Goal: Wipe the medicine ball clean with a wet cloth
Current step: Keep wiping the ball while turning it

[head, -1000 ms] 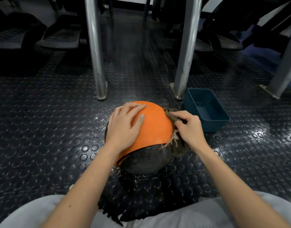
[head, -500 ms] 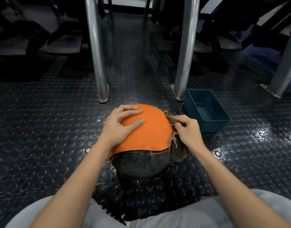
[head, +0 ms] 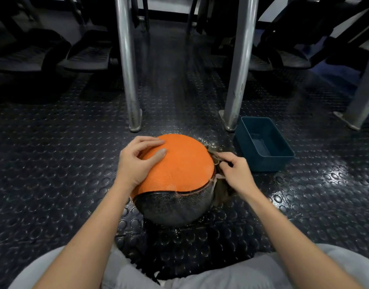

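Observation:
An orange and black medicine ball [head: 179, 170] sits on the studded rubber floor in front of my knees. My left hand [head: 137, 161] rests on its upper left side, fingers bent with the tips on the orange panel. A brown frayed cloth [head: 219, 188] hangs against the ball's right side, mostly hidden behind my right hand [head: 235, 172], which grips it and presses it to the ball.
A dark teal plastic tub [head: 262, 142] stands on the floor right of the ball. Two metal posts [head: 129, 80] [head: 240, 76] rise just beyond the ball, a third [head: 365, 90] at far right. Dark gym equipment lines the back. Water specks surround the ball.
My left hand's fingers have curled more and slid left on the ball. My right hand with the cloth has shifted slightly down along the ball's right side. The ball's black panel shows more.

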`<action>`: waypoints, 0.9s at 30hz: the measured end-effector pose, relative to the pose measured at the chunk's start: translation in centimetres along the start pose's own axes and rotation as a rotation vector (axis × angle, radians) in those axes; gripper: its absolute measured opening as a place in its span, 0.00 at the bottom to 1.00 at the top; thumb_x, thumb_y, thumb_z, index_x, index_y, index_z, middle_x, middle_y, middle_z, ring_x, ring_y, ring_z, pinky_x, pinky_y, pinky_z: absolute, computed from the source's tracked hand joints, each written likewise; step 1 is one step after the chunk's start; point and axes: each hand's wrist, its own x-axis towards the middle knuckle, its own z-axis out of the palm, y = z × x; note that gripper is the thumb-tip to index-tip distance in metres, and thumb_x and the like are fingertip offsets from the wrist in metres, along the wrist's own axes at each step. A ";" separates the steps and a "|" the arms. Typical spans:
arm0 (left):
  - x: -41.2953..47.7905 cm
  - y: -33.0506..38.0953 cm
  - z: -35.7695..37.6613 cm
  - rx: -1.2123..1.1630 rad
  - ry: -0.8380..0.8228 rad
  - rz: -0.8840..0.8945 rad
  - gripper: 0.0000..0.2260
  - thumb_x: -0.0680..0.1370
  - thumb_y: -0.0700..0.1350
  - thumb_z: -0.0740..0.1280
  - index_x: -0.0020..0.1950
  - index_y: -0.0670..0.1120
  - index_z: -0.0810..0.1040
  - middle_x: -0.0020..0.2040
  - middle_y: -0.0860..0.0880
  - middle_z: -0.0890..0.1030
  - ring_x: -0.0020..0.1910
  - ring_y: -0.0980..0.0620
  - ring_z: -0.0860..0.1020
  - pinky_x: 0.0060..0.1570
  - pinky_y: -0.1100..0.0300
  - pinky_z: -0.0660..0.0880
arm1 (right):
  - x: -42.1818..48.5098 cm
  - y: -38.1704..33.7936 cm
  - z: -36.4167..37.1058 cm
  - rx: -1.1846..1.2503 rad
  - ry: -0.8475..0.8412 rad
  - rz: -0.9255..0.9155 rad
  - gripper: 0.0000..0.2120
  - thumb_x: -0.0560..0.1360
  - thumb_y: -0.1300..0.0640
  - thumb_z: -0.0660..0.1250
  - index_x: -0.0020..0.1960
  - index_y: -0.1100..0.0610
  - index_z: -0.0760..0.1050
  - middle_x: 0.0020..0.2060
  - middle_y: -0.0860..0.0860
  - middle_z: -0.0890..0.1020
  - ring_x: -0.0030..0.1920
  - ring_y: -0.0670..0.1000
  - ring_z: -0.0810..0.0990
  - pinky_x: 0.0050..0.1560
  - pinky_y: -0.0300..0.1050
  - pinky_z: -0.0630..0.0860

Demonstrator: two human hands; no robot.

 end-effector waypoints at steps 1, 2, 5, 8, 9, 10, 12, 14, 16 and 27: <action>-0.2 -0.3 0.0 0.047 0.101 -0.051 0.07 0.71 0.50 0.73 0.48 0.56 0.82 0.49 0.59 0.79 0.52 0.63 0.76 0.56 0.66 0.72 | 0.0 -0.3 0.1 0.014 -0.015 0.008 0.19 0.76 0.71 0.57 0.61 0.59 0.78 0.51 0.42 0.78 0.57 0.47 0.76 0.62 0.43 0.70; -0.5 -0.2 0.0 0.089 0.205 -0.147 0.08 0.73 0.51 0.72 0.52 0.55 0.81 0.51 0.57 0.78 0.53 0.62 0.76 0.57 0.61 0.72 | -0.1 -0.6 0.3 0.025 -0.033 0.016 0.19 0.76 0.70 0.56 0.63 0.58 0.76 0.53 0.43 0.77 0.58 0.45 0.74 0.62 0.41 0.68; -1.0 -1.1 -0.7 0.080 0.315 -0.701 0.28 0.72 0.66 0.65 0.65 0.51 0.73 0.64 0.48 0.73 0.63 0.47 0.72 0.63 0.48 0.68 | 0.0 -0.6 0.5 0.058 -0.101 0.070 0.20 0.78 0.68 0.55 0.67 0.56 0.72 0.58 0.45 0.75 0.61 0.45 0.71 0.66 0.40 0.66; -1.4 -0.5 -1.3 -0.372 0.220 -1.060 0.31 0.67 0.74 0.60 0.55 0.51 0.76 0.54 0.44 0.79 0.52 0.43 0.77 0.56 0.46 0.72 | -0.3 -0.3 1.2 0.129 -0.170 0.127 0.21 0.78 0.67 0.56 0.68 0.53 0.71 0.60 0.46 0.75 0.61 0.44 0.73 0.62 0.35 0.69; -1.6 -0.3 -1.4 -0.456 0.193 -1.081 0.26 0.70 0.72 0.60 0.51 0.51 0.77 0.50 0.43 0.80 0.49 0.43 0.78 0.53 0.47 0.73 | -0.4 -0.4 1.4 0.159 -0.173 0.121 0.21 0.78 0.67 0.56 0.68 0.53 0.71 0.60 0.45 0.75 0.60 0.44 0.73 0.60 0.33 0.69; -1.7 -0.4 -1.4 -0.487 0.169 -1.084 0.24 0.71 0.70 0.60 0.50 0.51 0.77 0.48 0.43 0.81 0.47 0.43 0.78 0.51 0.48 0.74 | -0.4 -0.5 1.6 0.170 -0.164 0.109 0.21 0.78 0.68 0.56 0.67 0.53 0.72 0.60 0.45 0.75 0.60 0.43 0.73 0.59 0.32 0.68; -2.1 -0.6 -1.2 -0.495 0.134 -1.077 0.25 0.71 0.70 0.60 0.53 0.51 0.79 0.49 0.43 0.82 0.48 0.42 0.79 0.47 0.49 0.75 | -0.3 -0.4 1.8 0.196 -0.134 0.089 0.22 0.77 0.69 0.56 0.63 0.50 0.75 0.61 0.46 0.76 0.61 0.44 0.73 0.61 0.34 0.68; -2.3 -0.5 -1.1 -0.489 0.120 -1.069 0.27 0.70 0.71 0.60 0.55 0.52 0.79 0.50 0.43 0.82 0.49 0.42 0.79 0.44 0.51 0.74 | -0.3 -0.4 1.8 0.229 -0.110 0.109 0.23 0.76 0.70 0.56 0.60 0.48 0.77 0.60 0.49 0.77 0.60 0.45 0.74 0.65 0.41 0.69; -2.4 -0.4 -0.8 -0.497 0.119 -1.080 0.27 0.70 0.71 0.60 0.55 0.52 0.79 0.49 0.43 0.82 0.49 0.43 0.79 0.42 0.51 0.74 | -0.4 -0.4 1.6 0.220 -0.084 0.114 0.22 0.76 0.71 0.56 0.60 0.52 0.77 0.60 0.50 0.78 0.60 0.46 0.75 0.64 0.42 0.69; -1.9 1.6 3.7 -0.443 -0.103 -1.230 0.28 0.75 0.69 0.53 0.47 0.45 0.73 0.45 0.43 0.75 0.45 0.43 0.72 0.49 0.45 0.69 | -0.5 -3.2 -3.0 -0.198 0.059 -0.216 0.19 0.75 0.71 0.58 0.55 0.55 0.81 0.51 0.41 0.78 0.55 0.41 0.74 0.60 0.29 0.65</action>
